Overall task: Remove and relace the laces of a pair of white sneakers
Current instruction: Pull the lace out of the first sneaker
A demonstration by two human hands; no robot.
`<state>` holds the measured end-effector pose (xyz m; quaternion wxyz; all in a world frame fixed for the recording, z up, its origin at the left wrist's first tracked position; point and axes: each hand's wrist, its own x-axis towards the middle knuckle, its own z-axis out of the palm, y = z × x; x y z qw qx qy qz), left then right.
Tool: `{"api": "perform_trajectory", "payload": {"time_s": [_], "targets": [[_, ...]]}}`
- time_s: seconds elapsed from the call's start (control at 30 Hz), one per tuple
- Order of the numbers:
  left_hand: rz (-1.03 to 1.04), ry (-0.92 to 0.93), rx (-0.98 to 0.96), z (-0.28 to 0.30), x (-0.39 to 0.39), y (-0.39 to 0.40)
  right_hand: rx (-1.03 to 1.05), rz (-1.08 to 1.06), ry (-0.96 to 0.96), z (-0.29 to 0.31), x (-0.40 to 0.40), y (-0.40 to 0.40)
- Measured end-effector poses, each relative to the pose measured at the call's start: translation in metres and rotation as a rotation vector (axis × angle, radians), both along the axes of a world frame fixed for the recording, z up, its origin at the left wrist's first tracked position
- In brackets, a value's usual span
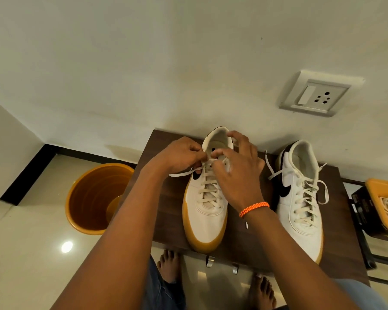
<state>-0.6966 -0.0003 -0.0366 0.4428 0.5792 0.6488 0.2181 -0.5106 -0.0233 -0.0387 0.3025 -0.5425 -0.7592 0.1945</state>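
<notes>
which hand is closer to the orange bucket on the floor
Left. The left hand works the lace on the side toward the orange bucket; the right hand is farther away.

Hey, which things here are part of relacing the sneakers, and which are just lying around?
Part of the job:
left sneaker and its lace, pinched by the left hand and right hand
right sneaker

Lying about:
orange bucket
orange tray
wall socket

Orange braided wristband (254, 208), blue jeans (164, 289).
</notes>
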Motion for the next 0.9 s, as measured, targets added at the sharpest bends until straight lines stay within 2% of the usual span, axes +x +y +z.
{"api": "perform_trajectory", "payload": {"time_s": [0.1,0.2,0.3,0.4,0.43,0.47,0.5,0.6,0.67,0.77,0.9], "targets": [[-0.016,-0.035,-0.018,0.000,0.000,-0.001,-0.008,0.061,-0.127,-0.006,-0.001,0.001],[-0.018,-0.039,-0.025,-0.001,-0.001,0.000,-0.031,0.087,-0.055,-0.012,0.002,0.002],[-0.014,-0.080,-0.056,-0.001,-0.001,0.001,-0.134,0.038,0.174,-0.009,0.007,0.010],[-0.006,-0.081,-0.063,0.003,0.001,-0.002,-0.284,-0.051,0.620,-0.003,0.014,0.018],[-0.007,-0.076,-0.062,0.005,0.002,-0.003,-0.313,-0.097,0.707,-0.001,0.015,0.019],[-0.009,-0.076,-0.063,0.005,0.002,-0.004,-0.306,-0.136,0.714,0.001,0.015,0.017],[-0.009,-0.080,-0.066,0.006,0.002,-0.004,-0.251,-0.165,0.621,0.002,0.015,0.015],[-0.003,-0.083,-0.071,0.009,0.001,-0.005,0.034,-0.086,0.103,0.001,0.010,0.006],[-0.015,-0.076,-0.071,0.011,0.001,-0.006,0.066,-0.001,-0.083,0.000,0.004,0.002],[-0.023,-0.079,-0.094,0.014,-0.001,-0.009,0.027,0.061,-0.200,-0.007,-0.002,-0.003],[-0.017,-0.117,-0.125,0.015,-0.003,-0.011,-0.029,0.078,-0.081,-0.013,-0.002,0.000]]}}
